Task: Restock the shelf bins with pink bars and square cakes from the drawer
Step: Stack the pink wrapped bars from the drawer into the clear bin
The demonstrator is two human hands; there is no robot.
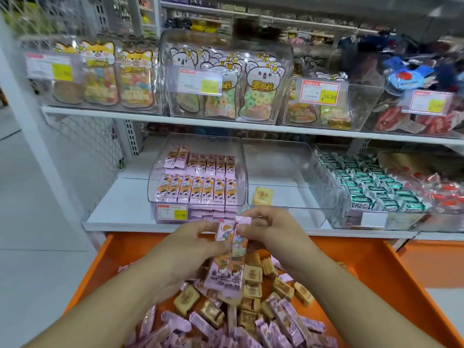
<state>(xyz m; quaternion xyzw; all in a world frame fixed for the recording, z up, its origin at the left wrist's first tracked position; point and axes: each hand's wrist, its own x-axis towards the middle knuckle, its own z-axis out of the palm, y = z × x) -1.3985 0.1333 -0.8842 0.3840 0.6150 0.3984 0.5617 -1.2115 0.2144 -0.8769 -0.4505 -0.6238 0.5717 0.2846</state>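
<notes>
Pink bars [229,257], a small bunch of them stood on end, were held above the orange drawer [371,270] by both hands. The left hand [190,244] was curled round the bunch from the left, its fingers pinching the wrappers near their upper ends. The right hand [266,227] was closed on the top of the bunch from the right, thumb and fingertips pressed to the pink foil. Beneath the hands, the drawer was seen pulled out and heaped with loose stock: more pink bars [283,320] along its near side and square cakes [252,275] in tan wrappers piled toward the middle. On the lower shelf [118,212], directly beyond the hands, a clear bin [195,182] was shown packed with two neat rows of pink bars, a price tag [172,212] fixed to its front. Just to the right of it, a second clear bin [283,177] held a single square cake [262,196] at its front left corner. Further right, a bin of green-wrapped sweets [371,187] was visible, with red-wrapped ones [444,192] beside it. On the upper shelf [140,118], clear boxes of animal-shaped candy pouches [223,89] were lined up behind yellow price labels.
</notes>
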